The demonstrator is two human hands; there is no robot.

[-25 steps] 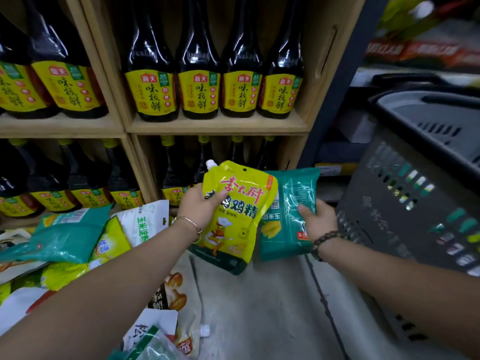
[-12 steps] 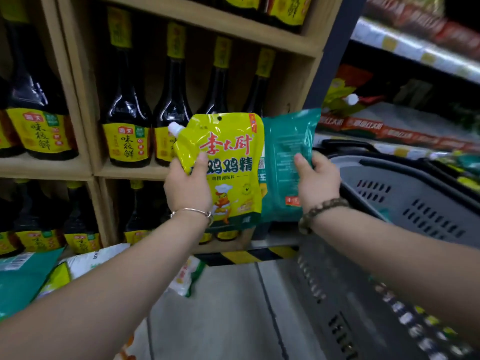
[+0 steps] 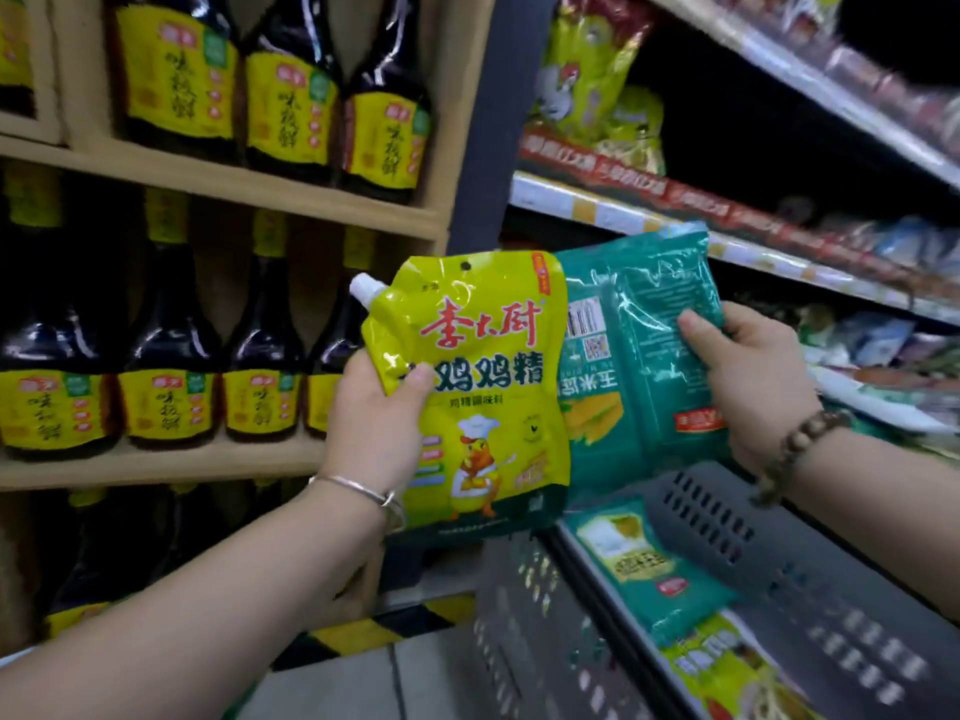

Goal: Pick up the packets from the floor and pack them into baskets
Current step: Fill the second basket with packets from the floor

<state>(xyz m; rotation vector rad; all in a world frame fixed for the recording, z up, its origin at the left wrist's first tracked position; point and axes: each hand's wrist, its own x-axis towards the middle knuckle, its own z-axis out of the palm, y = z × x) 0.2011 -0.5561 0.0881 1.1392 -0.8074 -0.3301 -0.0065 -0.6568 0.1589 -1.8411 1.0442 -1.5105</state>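
Left hand (image 3: 371,433) grips a yellow pouch (image 3: 483,387), right hand (image 3: 753,376) a green packet (image 3: 639,350); below them, the basket (image 3: 727,537) already holds packets (image 3: 649,569); more probably remain

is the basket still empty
No, a teal packet and a yellow-green one already lie inside the grey basket.

Both hands are now holding the yellow pouch (image 3: 483,387) and the teal packet (image 3: 639,356) higher, above the grey basket (image 3: 727,532), no longer near the floor.
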